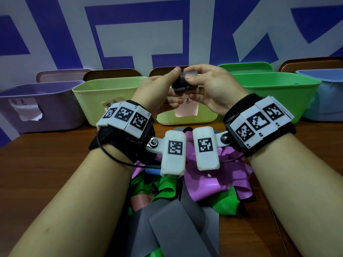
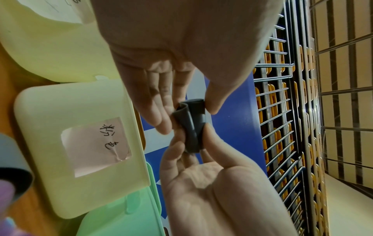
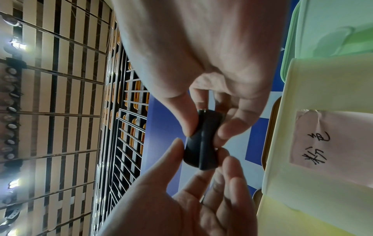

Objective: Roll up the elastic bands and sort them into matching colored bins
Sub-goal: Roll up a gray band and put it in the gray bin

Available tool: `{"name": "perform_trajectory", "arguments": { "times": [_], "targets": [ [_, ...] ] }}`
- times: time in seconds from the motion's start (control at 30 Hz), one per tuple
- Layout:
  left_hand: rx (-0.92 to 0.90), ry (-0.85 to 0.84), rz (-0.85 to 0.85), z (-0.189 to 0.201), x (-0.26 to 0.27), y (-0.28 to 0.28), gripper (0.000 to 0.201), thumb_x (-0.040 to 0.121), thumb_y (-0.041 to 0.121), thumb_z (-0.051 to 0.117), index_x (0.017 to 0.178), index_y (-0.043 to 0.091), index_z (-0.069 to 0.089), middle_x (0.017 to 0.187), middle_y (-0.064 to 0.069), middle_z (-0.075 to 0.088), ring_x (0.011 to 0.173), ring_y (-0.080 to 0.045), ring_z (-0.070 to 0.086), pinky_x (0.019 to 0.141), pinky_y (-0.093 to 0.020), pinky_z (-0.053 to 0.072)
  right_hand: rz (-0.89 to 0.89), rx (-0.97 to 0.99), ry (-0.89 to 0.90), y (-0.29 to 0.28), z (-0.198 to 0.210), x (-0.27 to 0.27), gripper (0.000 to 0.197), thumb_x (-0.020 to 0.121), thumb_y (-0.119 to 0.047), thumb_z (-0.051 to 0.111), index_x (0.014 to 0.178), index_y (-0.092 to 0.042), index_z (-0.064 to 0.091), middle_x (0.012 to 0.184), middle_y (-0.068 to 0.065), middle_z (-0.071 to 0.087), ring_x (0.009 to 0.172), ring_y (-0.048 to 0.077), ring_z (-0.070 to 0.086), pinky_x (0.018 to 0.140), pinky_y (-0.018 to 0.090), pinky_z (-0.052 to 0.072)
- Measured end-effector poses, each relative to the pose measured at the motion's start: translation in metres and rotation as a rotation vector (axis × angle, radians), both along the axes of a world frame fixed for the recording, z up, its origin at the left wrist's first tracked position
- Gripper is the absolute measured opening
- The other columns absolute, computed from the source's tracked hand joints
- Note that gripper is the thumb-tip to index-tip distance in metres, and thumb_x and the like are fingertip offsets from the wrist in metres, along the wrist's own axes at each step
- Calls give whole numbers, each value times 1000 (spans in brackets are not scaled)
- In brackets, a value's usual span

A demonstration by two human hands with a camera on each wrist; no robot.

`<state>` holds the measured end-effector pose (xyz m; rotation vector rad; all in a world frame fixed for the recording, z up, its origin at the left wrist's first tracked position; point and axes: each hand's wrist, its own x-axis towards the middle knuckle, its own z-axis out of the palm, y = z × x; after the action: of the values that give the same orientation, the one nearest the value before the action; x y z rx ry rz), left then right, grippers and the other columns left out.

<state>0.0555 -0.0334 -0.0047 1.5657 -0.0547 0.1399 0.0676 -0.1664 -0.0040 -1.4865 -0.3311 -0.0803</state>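
Both of my hands are raised above the table (image 1: pixel 46 158), and a rolled grey elastic band (image 1: pixel 184 81) is pinched between them. My left hand (image 1: pixel 157 89) grips the roll's left end, thumb on top and fingers curled beneath. My right hand (image 1: pixel 209 86) clamps the right end, thumb on the near face and index finger over the top. The left wrist view shows the grey roll (image 2: pixel 189 126) with one loose flap folded at its end, held between the left hand (image 2: pixel 171 55) and the right hand (image 2: pixel 212 183). The right wrist view shows the same roll (image 3: pixel 201 142) squeezed narrow at its middle, between the right hand (image 3: pixel 201 55) and the left hand (image 3: pixel 191 199).

Just beyond my hands stands a row of bins. A pale yellow-green bin (image 1: pixel 89 95) lies past my left hand, with a second pale yellow-green bin (image 1: pixel 204 117) carrying a pink paper label directly behind the roll. A purple bin (image 1: pixel 37 91) is farther to the left. A green bin (image 1: pixel 278 89) lies past my right hand, and a light blue bin (image 1: pixel 324 84) is farther right.

Below my wrists, on the table, lies a loose heap of unrolled bands: grey bands (image 1: pixel 176 219), pink bands (image 1: pixel 213 179) and green bands (image 1: pixel 222 203).
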Motion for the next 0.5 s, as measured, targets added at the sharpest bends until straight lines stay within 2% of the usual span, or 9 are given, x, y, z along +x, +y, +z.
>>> {"name": "perform_trajectory", "arguments": {
  "times": [0.2, 0.33, 0.5],
  "targets": [
    [43, -2, -10, 0, -1, 0, 33, 93, 48, 55, 101, 17, 61, 85, -8, 67, 62, -15, 65, 58, -24, 54, 8, -2, -5, 0, 1, -1, 16, 94, -4, 53, 106, -12, 60, 95, 11, 63, 69, 16, 64, 59, 22, 50],
    [54, -9, -17, 1, -3, -1, 38, 94, 50, 52, 104, 15, 61, 71, -5, 64, 55, -13, 64, 54, -22, 52, 11, 2, -6, 0, 0, -1, 14, 94, -5, 53, 105, -11, 61, 96, 12, 63, 71, 18, 64, 58, 22, 50],
    [-19, -55, 8, 1, -3, -3, 27, 95, 38, 56, 94, 11, 59, 63, -5, 61, 48, -11, 58, 51, -20, 50, 6, -8, -6, 0, 0, 1, 14, 93, -5, 55, 104, -12, 61, 97, 14, 65, 76, 22, 64, 59, 24, 50]
  ]
}}
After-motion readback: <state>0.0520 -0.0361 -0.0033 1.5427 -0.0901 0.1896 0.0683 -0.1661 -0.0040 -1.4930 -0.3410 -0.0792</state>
